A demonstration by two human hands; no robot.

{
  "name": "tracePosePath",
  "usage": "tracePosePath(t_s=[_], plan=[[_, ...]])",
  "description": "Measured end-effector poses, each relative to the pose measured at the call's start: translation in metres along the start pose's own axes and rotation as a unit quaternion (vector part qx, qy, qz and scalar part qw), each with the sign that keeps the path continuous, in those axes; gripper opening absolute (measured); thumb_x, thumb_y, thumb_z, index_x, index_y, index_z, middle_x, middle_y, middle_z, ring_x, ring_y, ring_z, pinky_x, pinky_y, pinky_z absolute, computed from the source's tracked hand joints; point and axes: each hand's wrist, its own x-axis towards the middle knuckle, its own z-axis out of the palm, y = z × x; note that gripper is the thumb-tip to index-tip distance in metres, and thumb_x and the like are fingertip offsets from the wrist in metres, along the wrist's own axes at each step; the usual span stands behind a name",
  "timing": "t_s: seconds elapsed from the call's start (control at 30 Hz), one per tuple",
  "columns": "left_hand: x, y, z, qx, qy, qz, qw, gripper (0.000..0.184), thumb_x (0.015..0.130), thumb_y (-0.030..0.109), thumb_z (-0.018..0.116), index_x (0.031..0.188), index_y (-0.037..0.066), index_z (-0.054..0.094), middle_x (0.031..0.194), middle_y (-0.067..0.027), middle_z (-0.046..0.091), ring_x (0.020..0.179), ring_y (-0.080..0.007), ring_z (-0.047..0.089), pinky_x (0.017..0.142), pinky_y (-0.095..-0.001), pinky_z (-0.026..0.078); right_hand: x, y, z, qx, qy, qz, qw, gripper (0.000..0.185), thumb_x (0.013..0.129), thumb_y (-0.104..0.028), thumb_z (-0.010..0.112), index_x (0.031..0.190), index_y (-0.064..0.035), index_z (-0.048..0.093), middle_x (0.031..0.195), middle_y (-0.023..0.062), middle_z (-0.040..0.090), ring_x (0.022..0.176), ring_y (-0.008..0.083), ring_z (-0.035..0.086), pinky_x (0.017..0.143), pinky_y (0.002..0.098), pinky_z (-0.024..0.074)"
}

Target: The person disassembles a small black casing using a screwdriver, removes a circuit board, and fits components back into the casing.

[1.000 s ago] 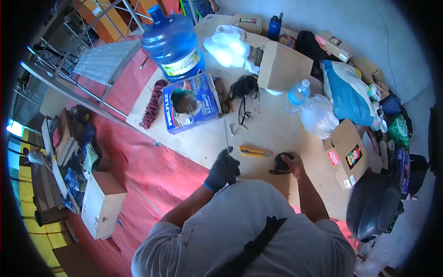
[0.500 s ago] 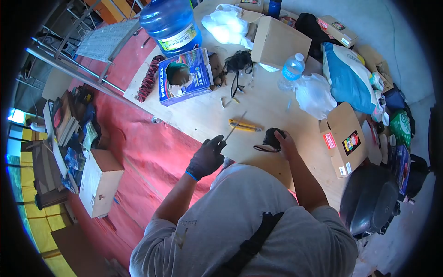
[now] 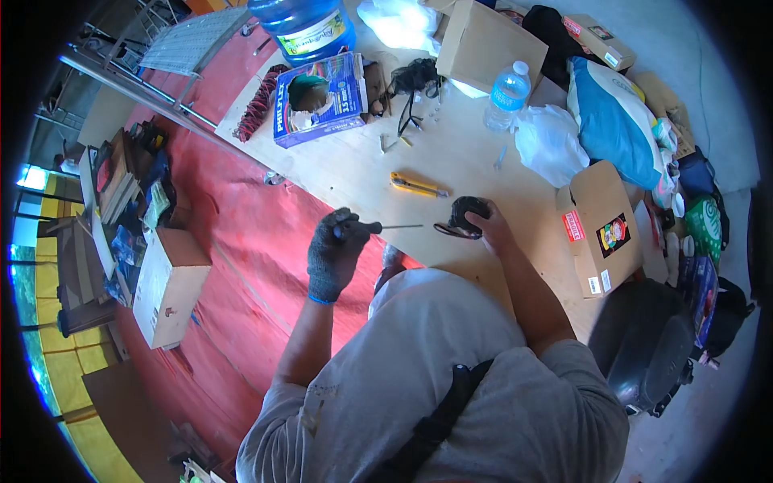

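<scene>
"While the gloved left hand [image 3: 334, 251] is held up against the red floor covering [image 3: 241, 241], what has been changed nearest the body?"

"The thin-shafted screwdriver [image 3: 401, 226] has been swung round: half a second ago it was slanted away from the body, and now it is pointed across towards the right side. Its handle is gripped by curled fingers, though which of them are pressed to it cannot be told."

"And the bare right hand [image 3: 493, 231]?"

"A black tape measure [image 3: 467, 211] is clasped between its thumb and fingers, with the wrist strap [image 3: 452, 233] left looped towards the screwdriver's tip. Tip and strap have been brought near each other, yet no contact is seen."

"What is meant by that for the work?"

"No hand is left free, it is judged, and cutting seems not to be in hand: the yellow utility knife [image 3: 418, 185] is left lying on the plywood tabletop [image 3: 354, 181], just beyond."

"Farther off?"

"The torn Philflex box [image 3: 342, 90], the water bottle [image 3: 507, 97] and the blue water jug [image 3: 310, 34] appear unshifted on the table; only the view has been tilted."
</scene>
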Motion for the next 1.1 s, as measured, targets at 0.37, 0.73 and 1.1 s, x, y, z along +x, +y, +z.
tracePosePath(t_s=[0.37,0.73,1.1], plan=[[0.007,0.021,0.059,0.117,-0.046,0.140,0.982,0.044,0.092,-0.018,0.059,0.131,0.001,0.049,0.110,-0.0106,0.063,0.107,-0.0242,0.069,0.096,-0.0379,0.056,-0.004,0.000,0.012,-0.114,0.030,-0.013,0.993,0.060,0.086,-0.012,0.081,0.135,-0.0009,0.049,0.119,0.0113,0.066,0.106,0.0188,0.067,0.089,0.0354,0.0592],[0.012,0.043,0.075,0.245,-0.006,0.053,0.968,0.043,0.094,0.013,0.077,0.131,0.002,0.058,0.101,-0.0073,0.070,0.095,-0.0147,0.071,0.083,-0.0304,0.057,-0.008,-0.013,0.029,-0.146,0.051,0.017,0.988,0.048,0.091,-0.010,0.074,0.131,0.0005,0.049,0.115,0.0145,0.062,0.096,0.0220,0.067,0.065,0.0311,0.0611],[0.020,0.036,0.074,0.268,0.004,0.113,0.957,0.037,0.097,0.014,0.072,0.131,0.003,0.060,0.106,-0.0106,0.069,0.087,-0.0174,0.072,0.080,-0.0324,0.058,0.005,0.004,0.009,-0.170,0.008,-0.053,0.984,0.044,0.095,-0.011,0.070,0.131,0.0052,0.050,0.118,0.0141,0.064,0.102,0.0191,0.065,0.093,0.0327,0.0559]])
